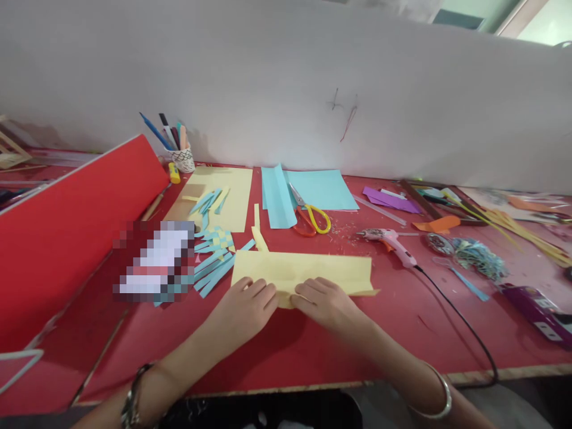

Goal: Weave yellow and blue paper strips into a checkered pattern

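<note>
1. Beneath my forearms spreads the red tabletop, and a pale wall rises behind it at 12 o'clock.
2. Between 9 and 10 o'clock, a long red panel slants away from me.
3. At the centre of my clock lies the yellow paper, set crosswise, its near edge turned over in a fold between my hands; a corner of a lower layer sticks out at 3 o'clock.
4. Straight ahead at 12, light blue sheets lie against the wall, with a flat yellow sheet between 10 and 11.
5. My left hand and my right hand sit just beside each other on that near edge, fingers curled together and pinching the fold; I cannot make out the left thumb.
6. At 2 o'clock rests a pink glue gun, nozzle pointing left, its black cord trailing to the table's front edge near 4.
7. Toward 12, the scissors lie with their blades on the blue paper, one handle yellow, the other orange.
8. Near 10, a small woven patch mixes blue with yellow; loose blue strips fan out around 9.
</note>
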Demonstrator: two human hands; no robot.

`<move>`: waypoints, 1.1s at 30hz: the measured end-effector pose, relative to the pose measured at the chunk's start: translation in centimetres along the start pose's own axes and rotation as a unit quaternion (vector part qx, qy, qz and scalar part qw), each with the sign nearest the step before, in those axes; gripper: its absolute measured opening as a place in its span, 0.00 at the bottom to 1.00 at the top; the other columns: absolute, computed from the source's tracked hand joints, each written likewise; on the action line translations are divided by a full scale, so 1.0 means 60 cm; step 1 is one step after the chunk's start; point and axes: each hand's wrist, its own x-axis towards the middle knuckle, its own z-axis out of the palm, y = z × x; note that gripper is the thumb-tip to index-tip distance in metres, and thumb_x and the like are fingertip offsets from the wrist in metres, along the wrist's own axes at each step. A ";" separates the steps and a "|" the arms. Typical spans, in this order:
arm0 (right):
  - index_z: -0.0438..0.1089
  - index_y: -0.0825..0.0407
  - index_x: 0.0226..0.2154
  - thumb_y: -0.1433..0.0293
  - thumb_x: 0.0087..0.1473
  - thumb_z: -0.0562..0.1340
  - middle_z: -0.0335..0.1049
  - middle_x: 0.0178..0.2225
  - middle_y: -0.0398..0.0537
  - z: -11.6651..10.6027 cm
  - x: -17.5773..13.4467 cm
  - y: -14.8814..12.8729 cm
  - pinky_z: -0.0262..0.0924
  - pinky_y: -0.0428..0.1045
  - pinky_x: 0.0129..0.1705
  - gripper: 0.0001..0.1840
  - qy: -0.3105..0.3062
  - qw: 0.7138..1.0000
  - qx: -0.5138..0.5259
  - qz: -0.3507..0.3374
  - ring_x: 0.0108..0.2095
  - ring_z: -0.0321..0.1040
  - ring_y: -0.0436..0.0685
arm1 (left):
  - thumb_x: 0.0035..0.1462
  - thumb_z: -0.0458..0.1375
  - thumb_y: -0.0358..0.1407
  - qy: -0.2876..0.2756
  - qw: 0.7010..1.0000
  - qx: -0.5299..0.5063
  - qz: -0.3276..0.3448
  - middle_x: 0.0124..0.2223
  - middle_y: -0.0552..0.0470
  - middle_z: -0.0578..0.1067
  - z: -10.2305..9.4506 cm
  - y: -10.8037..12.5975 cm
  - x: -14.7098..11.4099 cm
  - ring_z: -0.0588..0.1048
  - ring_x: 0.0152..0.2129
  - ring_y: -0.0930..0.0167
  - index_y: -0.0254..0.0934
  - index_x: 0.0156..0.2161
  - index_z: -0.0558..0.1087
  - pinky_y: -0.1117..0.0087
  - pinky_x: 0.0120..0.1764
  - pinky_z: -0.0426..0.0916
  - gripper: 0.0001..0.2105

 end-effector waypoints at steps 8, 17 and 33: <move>0.63 0.53 0.25 0.77 0.55 0.52 0.65 0.25 0.44 0.015 -0.007 -0.037 0.49 0.47 0.28 0.10 -0.080 0.996 0.028 0.033 0.26 0.59 0.51 | 0.52 0.50 0.20 -0.129 0.986 -0.082 -0.064 0.31 0.53 0.73 0.003 0.018 -0.047 0.71 0.28 0.71 0.36 0.34 0.70 0.70 0.30 0.63 0.11; 0.65 0.53 0.24 0.73 0.58 0.50 0.67 0.26 0.44 0.011 -0.023 -0.050 0.50 0.45 0.30 0.14 -0.066 0.986 0.109 0.103 0.28 0.61 0.49 | 0.57 0.49 0.28 -0.097 0.955 -0.209 -0.188 0.31 0.54 0.74 0.006 0.038 -0.049 0.71 0.28 0.71 0.39 0.31 0.71 0.72 0.28 0.64 0.09; 0.65 0.53 0.21 0.68 0.62 0.42 0.63 0.20 0.44 -0.001 -0.049 -0.011 0.46 0.46 0.28 0.25 -0.118 0.982 0.087 0.121 0.23 0.56 0.49 | 0.56 0.50 0.36 -0.064 0.909 -0.274 -0.309 0.24 0.55 0.68 0.011 0.029 -0.058 0.69 0.22 0.73 0.37 0.21 0.64 0.74 0.23 0.59 0.13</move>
